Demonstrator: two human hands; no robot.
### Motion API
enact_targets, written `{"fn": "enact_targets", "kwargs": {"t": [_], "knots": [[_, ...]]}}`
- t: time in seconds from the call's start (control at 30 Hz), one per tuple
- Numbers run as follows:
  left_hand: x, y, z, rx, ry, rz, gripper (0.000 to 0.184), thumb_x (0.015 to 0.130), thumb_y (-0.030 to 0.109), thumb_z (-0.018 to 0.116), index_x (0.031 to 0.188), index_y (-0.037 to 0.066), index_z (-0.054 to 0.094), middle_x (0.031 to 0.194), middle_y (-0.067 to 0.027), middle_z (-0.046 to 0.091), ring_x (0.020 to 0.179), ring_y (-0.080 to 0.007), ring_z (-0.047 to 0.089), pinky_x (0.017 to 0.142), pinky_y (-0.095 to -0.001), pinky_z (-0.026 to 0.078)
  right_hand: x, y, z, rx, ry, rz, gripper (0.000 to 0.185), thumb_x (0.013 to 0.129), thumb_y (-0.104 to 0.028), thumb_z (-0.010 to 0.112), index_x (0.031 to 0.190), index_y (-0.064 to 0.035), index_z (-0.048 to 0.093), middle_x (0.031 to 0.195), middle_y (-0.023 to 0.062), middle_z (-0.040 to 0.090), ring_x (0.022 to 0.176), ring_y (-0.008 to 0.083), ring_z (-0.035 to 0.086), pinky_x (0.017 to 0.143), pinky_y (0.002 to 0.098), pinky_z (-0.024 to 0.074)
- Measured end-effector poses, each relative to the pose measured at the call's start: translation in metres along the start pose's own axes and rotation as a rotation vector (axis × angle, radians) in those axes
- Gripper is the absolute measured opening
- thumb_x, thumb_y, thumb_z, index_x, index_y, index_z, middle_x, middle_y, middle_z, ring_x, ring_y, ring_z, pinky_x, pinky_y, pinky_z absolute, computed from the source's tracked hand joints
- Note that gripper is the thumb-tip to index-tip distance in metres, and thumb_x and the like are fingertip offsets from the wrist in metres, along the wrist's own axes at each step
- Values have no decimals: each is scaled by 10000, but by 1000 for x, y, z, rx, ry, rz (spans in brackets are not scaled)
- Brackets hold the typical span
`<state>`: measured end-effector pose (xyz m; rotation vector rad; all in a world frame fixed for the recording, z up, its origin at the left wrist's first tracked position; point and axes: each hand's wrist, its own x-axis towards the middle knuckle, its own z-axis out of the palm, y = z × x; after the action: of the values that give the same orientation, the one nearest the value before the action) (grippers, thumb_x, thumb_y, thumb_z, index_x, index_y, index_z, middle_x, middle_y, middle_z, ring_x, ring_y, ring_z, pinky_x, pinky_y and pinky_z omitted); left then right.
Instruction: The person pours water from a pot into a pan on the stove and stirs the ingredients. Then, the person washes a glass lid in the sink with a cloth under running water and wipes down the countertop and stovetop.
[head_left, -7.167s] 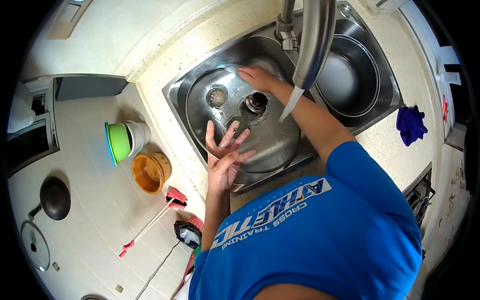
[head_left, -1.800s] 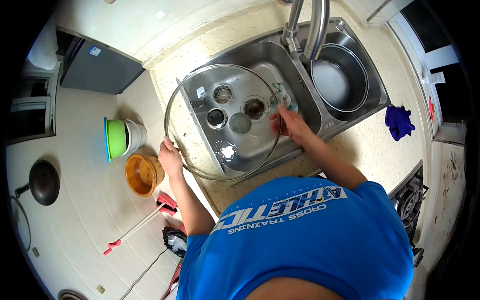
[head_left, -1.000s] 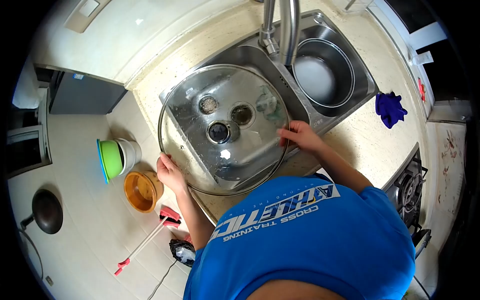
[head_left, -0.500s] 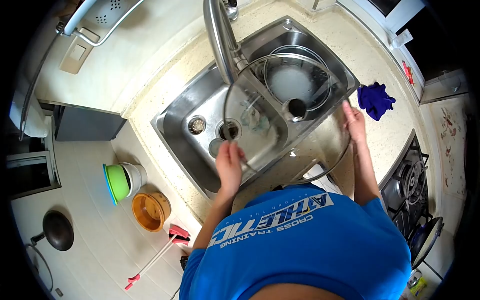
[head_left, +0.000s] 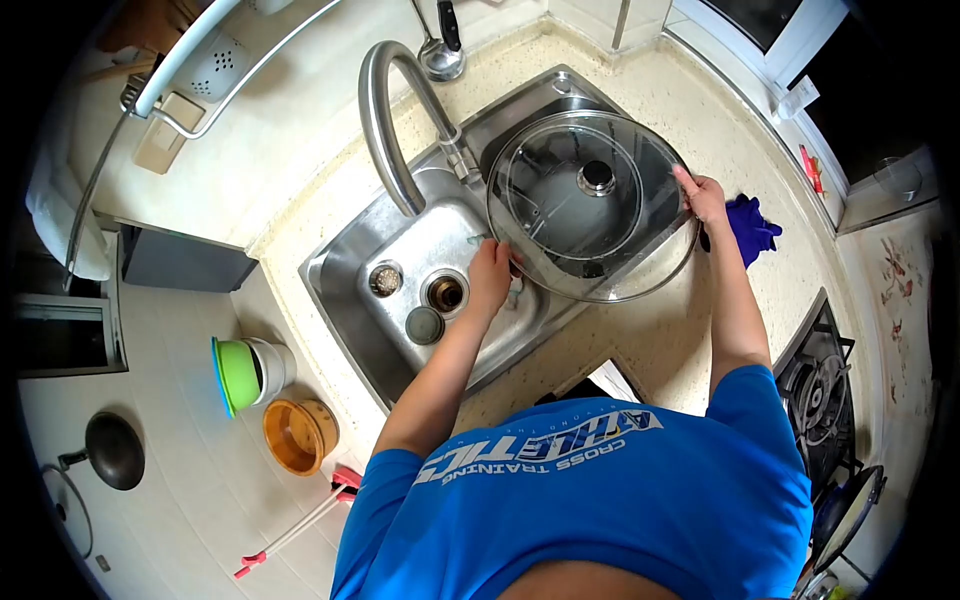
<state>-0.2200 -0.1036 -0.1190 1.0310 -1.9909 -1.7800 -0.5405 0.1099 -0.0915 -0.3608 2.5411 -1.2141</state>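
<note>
A large round glass lid point(head_left: 550, 262) with a metal rim and dark knob point(head_left: 596, 178) is held between my two hands over the right basin of the steel sink point(head_left: 345, 330). My left hand point(head_left: 490, 275) grips its left rim, fingers curled. On the opposite side, my right hand point(head_left: 705, 197) pinches the rim with the thumb on top. Through the glass shows a round vessel with cloudy liquid in the right basin. Below my left hand, a pale cloth-like thing point(head_left: 515, 294) is mostly hidden. An open drain point(head_left: 445, 292) and a round grey disc point(head_left: 425, 325) are in the left basin.
The curved faucet point(head_left: 385, 125) arches over the left basin. A purple cloth point(head_left: 752, 230) lies beside my right wrist. A gas stove point(head_left: 820, 385) stands at the right. A ladle point(head_left: 441, 60) hangs behind the sink; bowls point(head_left: 237, 377) sit at lower left.
Both hands have moved the lid away from my body, and it now lies flatter above the right basin. My left hand went up and right. The camera view shifted slightly.
</note>
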Motion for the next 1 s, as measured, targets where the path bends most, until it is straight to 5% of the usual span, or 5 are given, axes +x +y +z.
{"fn": "enact_targets", "kwargs": {"t": [0.4,0.67,0.73,0.87,1.0], "knots": [[18,-10,-8,-153,-57,-97,218,934,218,411,889,29,508,780,-58,623,584,-103,554,519,-219,436,17,-41,8,-537,100,-317,514,771,-471,597,738,41,632,745,234,619,762,366,606,713,392,479],[15,-85,-49,-141,44,-145,254,891,240,516,1056,49,544,885,-72,623,715,-141,580,638,-272,467,-32,-80,-5,-536,153,-385,312,808,-300,615,923,-10,625,828,161,645,784,268,631,683,328,483],[5,-98,-38,514,97,447,313,796,227,630,1043,48,556,1017,-156,584,871,-239,569,736,-368,471,-71,-108,4,-168,140,-525,221,834,-213,607,916,-10,626,790,89,650,714,142,615,630,249,464],[-24,-101,-10,986,-146,324,421,689,257,705,1040,69,570,1152,-198,509,1025,-322,502,831,-420,437,-151,-137,58,213,-212,-742,68,795,-8,588,850,-25,624,782,38,626,673,84,562,588,210,454],[-23,-131,-19,857,-585,78,343,642,244,694,924,67,613,954,-176,594,867,-320,560,753,-394,461,-204,-139,110,1,-801,-787,126,776,-112,635,887,-54,613,790,86,619,667,216,600,586,296,478]]}}
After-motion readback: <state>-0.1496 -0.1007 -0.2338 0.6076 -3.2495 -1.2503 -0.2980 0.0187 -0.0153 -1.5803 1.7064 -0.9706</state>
